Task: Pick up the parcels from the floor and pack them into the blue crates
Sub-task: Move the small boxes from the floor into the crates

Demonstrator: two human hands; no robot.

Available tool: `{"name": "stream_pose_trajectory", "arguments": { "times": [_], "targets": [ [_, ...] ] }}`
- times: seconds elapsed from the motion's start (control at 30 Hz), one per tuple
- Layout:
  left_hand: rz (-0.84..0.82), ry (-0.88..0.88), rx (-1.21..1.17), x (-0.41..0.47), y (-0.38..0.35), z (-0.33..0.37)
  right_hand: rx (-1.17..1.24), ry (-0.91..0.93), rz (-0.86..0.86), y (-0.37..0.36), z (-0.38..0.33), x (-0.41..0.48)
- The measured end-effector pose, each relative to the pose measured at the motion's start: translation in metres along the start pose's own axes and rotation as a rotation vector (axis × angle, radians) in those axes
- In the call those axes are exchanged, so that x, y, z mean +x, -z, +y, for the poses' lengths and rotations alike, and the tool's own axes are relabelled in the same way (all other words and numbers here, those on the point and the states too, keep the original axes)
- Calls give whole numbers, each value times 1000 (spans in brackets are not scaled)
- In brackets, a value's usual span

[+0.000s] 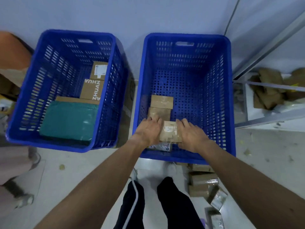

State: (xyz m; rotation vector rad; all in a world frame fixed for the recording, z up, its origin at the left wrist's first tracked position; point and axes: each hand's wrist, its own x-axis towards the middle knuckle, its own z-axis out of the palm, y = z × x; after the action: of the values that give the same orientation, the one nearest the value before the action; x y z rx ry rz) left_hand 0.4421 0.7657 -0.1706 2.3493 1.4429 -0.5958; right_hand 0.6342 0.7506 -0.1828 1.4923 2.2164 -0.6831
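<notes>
Brown parcel: taped cardboard, pinched between both hands over the near-left part of the right blue crate; low inside it, apparently above another labelled parcel at 6 o'clock, so likely being set down as the next in a row.
Left hand: grip narrow, fingers pressed to the parcel's left side, steadying it from 9 o'clock.
Right hand: grip narrow, palm and fingers against the parcel's right side at 3 o'clock; two-sided hold probably keeps it square to the row.
Row in right crate: two more brown parcels lined up toward 12 o'clock, touching each other, hugging the left wall; likely packed tight to save floor space in the crate.
Left blue crate: holds a teal mailer near 6 o'clock and printed cartons behind it along the right wall.
Floor: loose parcels at 5 o'clock beside the legs, not yet picked up.
Progress: judged early, both crates mostly bare.
</notes>
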Motion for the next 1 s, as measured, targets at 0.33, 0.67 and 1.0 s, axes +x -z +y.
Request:
{"name": "stream_pose_trajectory", "arguments": {
  "times": [0.33,0.67,1.0],
  "targets": [
    [-83,29,61,70,-66,-7,82,-31,-1,-72,26,68],
    [-82,111,183,138,-109,-23,53,-72,38,-107,38,140],
    [-265,140,168,147,-148,-20,128,-34,-128,-127,31,153]
  ]
}}
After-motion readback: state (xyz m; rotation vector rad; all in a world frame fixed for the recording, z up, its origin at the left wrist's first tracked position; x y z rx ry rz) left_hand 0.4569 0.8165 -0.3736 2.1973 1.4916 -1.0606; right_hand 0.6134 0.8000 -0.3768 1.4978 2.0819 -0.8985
